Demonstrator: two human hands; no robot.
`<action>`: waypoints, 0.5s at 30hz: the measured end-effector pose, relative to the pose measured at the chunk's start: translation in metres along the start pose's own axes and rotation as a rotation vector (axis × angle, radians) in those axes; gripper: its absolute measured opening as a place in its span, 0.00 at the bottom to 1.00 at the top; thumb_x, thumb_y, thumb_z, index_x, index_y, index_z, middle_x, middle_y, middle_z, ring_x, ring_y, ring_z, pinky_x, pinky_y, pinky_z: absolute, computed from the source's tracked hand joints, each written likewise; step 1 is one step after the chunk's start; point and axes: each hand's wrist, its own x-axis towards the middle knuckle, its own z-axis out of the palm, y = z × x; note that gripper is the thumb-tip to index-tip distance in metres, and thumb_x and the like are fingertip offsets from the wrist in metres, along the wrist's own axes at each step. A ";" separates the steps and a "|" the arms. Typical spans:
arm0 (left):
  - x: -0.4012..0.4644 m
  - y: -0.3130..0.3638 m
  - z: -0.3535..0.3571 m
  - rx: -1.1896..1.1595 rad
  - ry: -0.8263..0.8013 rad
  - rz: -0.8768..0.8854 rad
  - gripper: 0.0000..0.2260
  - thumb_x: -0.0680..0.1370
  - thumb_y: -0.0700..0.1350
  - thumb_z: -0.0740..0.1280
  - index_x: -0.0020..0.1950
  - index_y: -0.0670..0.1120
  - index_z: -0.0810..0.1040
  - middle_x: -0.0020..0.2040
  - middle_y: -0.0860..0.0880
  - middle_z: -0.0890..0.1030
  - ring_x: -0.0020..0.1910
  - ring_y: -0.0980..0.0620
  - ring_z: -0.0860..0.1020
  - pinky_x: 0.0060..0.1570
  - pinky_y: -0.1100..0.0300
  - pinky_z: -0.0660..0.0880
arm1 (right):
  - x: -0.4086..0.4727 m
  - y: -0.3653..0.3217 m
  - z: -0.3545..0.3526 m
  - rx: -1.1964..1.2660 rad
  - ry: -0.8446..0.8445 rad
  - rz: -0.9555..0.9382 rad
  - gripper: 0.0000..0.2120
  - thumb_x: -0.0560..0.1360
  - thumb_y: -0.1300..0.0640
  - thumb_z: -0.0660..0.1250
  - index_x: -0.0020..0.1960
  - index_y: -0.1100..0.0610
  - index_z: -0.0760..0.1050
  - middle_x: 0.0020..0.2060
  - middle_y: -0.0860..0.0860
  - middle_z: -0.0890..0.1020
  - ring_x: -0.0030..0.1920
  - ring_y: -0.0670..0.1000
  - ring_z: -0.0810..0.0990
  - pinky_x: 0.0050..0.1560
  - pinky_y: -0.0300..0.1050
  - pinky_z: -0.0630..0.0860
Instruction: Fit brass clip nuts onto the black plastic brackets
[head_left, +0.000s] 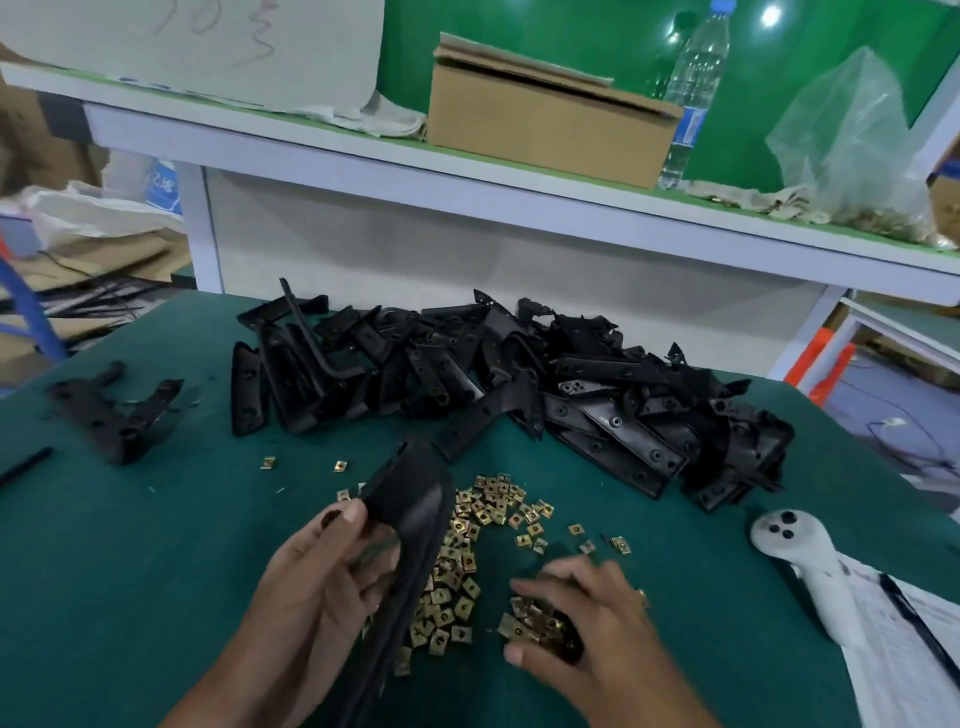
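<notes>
One black plastic bracket (410, 525) sits in our left hand (317, 587), thumb curled over its near-left edge and fingers wrapped beneath. We see its long axis running from the bottom edge of the view, between our wrists, up and slightly right toward the bracket pile (519, 384); the far end is rounded and points away from us. Its lower end is cut off by the frame edge, and motion blur hides any holes or mounting features on it.

Our right hand (576, 618) rests fingers-down on the near-right part of the loose brass clip nuts (483, 519), thumb and fingers curled around a small cluster (535, 623) of them. We cannot tell how many nuts it grips, since the fingers cover most of them.

The nuts lie scattered on the green mat (156, 571), just right of the held bracket. The pile lies across the mat's far side, its individual parts overlapping and hard to separate.
</notes>
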 end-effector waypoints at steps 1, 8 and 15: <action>-0.003 0.000 0.003 0.063 -0.011 0.031 0.13 0.67 0.52 0.79 0.37 0.48 0.78 0.31 0.48 0.75 0.29 0.52 0.77 0.36 0.57 0.78 | 0.002 0.001 0.003 -0.011 -0.008 -0.007 0.32 0.67 0.20 0.52 0.67 0.30 0.69 0.55 0.29 0.64 0.60 0.33 0.59 0.61 0.35 0.58; -0.024 -0.012 0.004 0.912 -0.140 0.462 0.13 0.72 0.61 0.70 0.42 0.52 0.78 0.31 0.53 0.78 0.30 0.59 0.76 0.33 0.69 0.72 | 0.001 -0.003 0.008 0.124 0.145 -0.062 0.10 0.76 0.38 0.68 0.54 0.40 0.77 0.49 0.32 0.71 0.57 0.37 0.66 0.57 0.36 0.63; -0.026 -0.011 0.008 1.030 -0.169 0.520 0.12 0.72 0.61 0.70 0.43 0.53 0.78 0.31 0.52 0.78 0.28 0.58 0.74 0.31 0.65 0.71 | -0.002 -0.008 -0.005 0.452 0.343 0.087 0.08 0.77 0.53 0.71 0.51 0.40 0.82 0.43 0.34 0.83 0.47 0.38 0.81 0.44 0.29 0.72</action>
